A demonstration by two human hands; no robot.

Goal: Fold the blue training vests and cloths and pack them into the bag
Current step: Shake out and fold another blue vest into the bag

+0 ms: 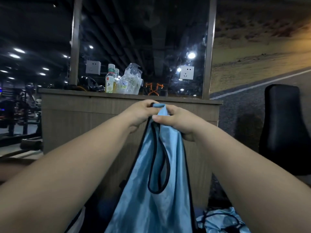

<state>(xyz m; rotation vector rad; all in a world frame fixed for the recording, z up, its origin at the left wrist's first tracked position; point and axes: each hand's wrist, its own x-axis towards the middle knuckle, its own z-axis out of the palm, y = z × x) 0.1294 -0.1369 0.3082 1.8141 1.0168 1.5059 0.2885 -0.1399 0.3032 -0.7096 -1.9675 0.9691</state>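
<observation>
While both arms reach out in front, the left hand (pixel 139 115) and right hand (pixel 176 122) meet at the top of a light-blue training vest (pixel 151 199).

Left hand: fingers curled over the bunched top of the vest, dark trim showing at the knuckles.
Right hand: thumb pressed flat on the fabric, fingers curled under it, pinching the same bunch just beside the left hand. Can't tell whether the two hands touch.

The vest hangs straight down from that grip, between the forearms. The fabric is shiny, and a dark-trimmed loop opening (pixel 166 165) shows on the front. The lower edge runs out of view.

A second blue vest (pixel 223 221) lies crumpled at lower right, also dark-trimmed, just beside the held one. A white edge (pixel 79 219) at lower left is too cropped to identify.

Behind the hands:
- wood-grain counter (pixel 84 125)
- on it a drink bottle (pixel 110 81), with crumpled clear plastic packaging (pixel 130 81) right beside it
- above it a glass panel (pixel 143 39) in a metal frame, with a white wall socket (pixel 186 72)
- black padded seat back (pixel 282 125) at right
- dim gym machines (pixel 18 108) at far left
</observation>
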